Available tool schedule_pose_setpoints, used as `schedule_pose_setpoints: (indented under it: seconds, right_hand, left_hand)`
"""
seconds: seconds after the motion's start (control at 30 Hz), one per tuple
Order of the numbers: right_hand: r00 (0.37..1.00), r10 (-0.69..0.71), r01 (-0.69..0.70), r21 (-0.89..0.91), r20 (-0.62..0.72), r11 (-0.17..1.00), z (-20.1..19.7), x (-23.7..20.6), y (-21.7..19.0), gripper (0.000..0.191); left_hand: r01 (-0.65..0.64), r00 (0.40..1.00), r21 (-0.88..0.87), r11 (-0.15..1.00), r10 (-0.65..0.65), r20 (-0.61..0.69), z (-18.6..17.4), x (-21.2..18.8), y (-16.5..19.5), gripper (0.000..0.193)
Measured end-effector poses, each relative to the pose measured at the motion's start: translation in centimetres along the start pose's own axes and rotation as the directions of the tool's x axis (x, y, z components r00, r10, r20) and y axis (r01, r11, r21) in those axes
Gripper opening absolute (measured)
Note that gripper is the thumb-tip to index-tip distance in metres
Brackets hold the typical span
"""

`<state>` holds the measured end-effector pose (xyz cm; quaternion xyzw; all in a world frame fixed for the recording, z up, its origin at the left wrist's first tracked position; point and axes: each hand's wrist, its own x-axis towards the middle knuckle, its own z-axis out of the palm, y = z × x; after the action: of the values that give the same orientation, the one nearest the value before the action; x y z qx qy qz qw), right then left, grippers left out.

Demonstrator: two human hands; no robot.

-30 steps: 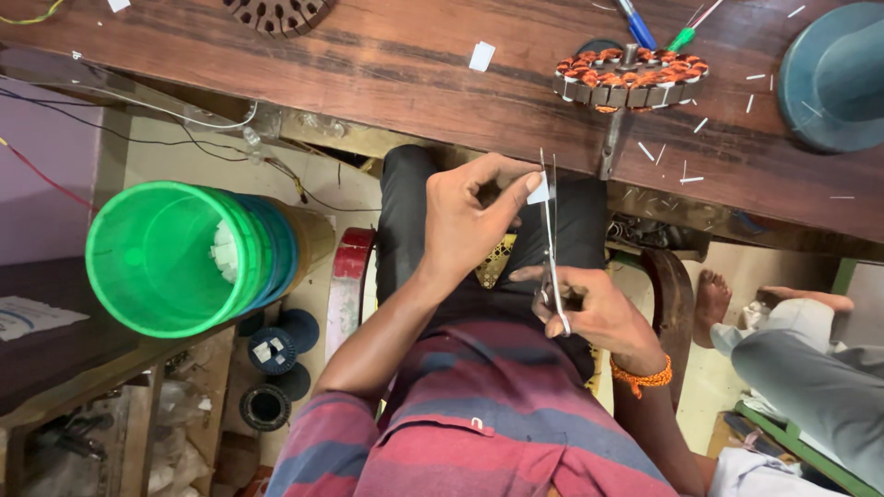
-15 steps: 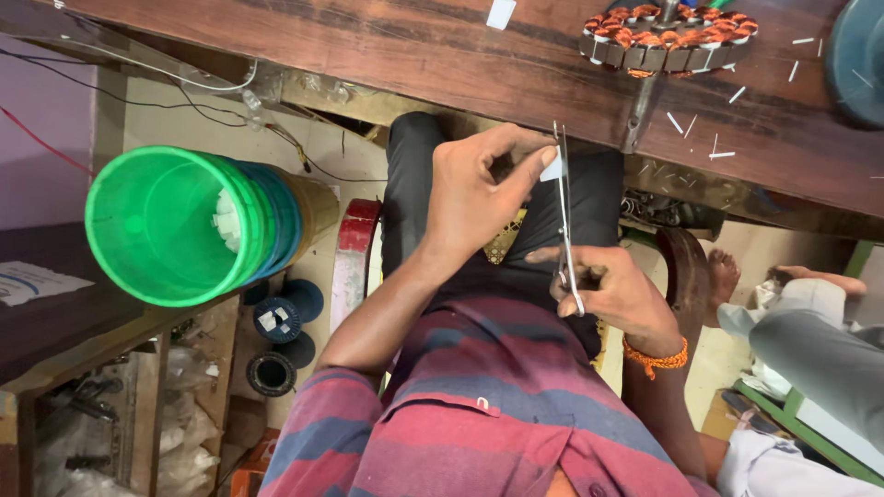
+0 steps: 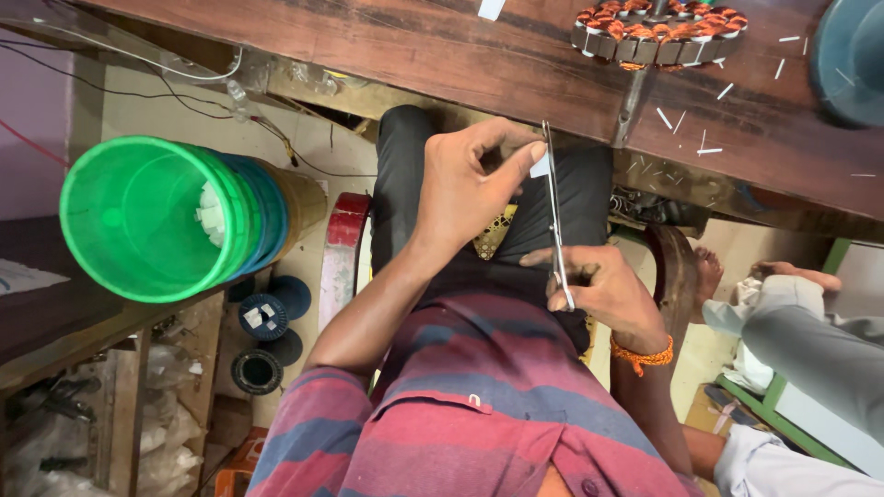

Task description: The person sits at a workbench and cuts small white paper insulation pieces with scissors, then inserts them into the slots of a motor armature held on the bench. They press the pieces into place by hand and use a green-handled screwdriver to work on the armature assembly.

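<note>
**Scissors Close On A Paper Strip Above The Lap**

The left hand (image 3: 465, 189) pinches a small white paper strip (image 3: 540, 166) between thumb and fingertips, its grip narrow and shut on the strip. The right hand (image 3: 603, 290) has its fingers through the handles of long, thin steel scissors (image 3: 555, 221), whose blades run up beside the strip and touch its edge. Compared with a second ago, both hands have stayed together over the dark trousers; only the view has drifted slightly, so the cutting appears to be carrying on. On the brown wooden tabletop (image 3: 414, 46) lie white paper offcuts (image 3: 723, 92) near a round copper-wound motor stator (image 3: 658, 28). A green plastic bucket (image 3: 152, 216) stands at the left.
</note>
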<state>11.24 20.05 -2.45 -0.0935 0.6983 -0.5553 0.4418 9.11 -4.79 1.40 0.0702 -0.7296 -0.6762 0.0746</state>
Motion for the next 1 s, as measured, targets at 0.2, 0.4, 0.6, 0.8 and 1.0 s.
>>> schedule_pose_setpoints:
  seconds: [0.2, 0.4, 0.6, 0.8, 1.0]
  right_hand:
    - [0.999, 0.03, -0.03, 0.021, -0.023, 0.999, -0.2, -1.1, 0.6, 0.032]
    - [0.976, -0.16, 0.17, 0.055, -0.151, 0.984, 0.1, -1.3, 0.4, 0.041]
    - [0.896, -0.269, 0.309, 0.06, -0.354, 0.949, 0.3, -0.8, 0.2, 0.062]
    - [0.918, -0.216, 0.244, 0.044, -0.333, 0.969, 0.1, -0.6, 0.6, 0.055]
    - [0.974, -0.142, 0.158, 0.081, -0.177, 0.984, -0.4, -0.7, 0.0, 0.055]
  left_hand:
    - [0.052, 0.998, -0.171, 0.984, -0.043, 0.053, 0.2, -0.1, -1.1, 0.013]
    - [0.165, 0.971, -0.459, 0.873, -0.063, 0.229, 0.5, 0.0, -1.2, 0.016]
    - [0.392, 0.895, -0.674, 0.626, -0.089, 0.437, 0.2, -0.6, -1.8, 0.014]
    - [-0.077, 0.995, -0.429, 0.9, 0.094, 0.02, 0.6, -0.4, -2.2, 0.02]
    - [-0.054, 0.986, -0.22, 0.974, 0.087, 0.143, 0.9, 0.6, 1.1, 0.02]
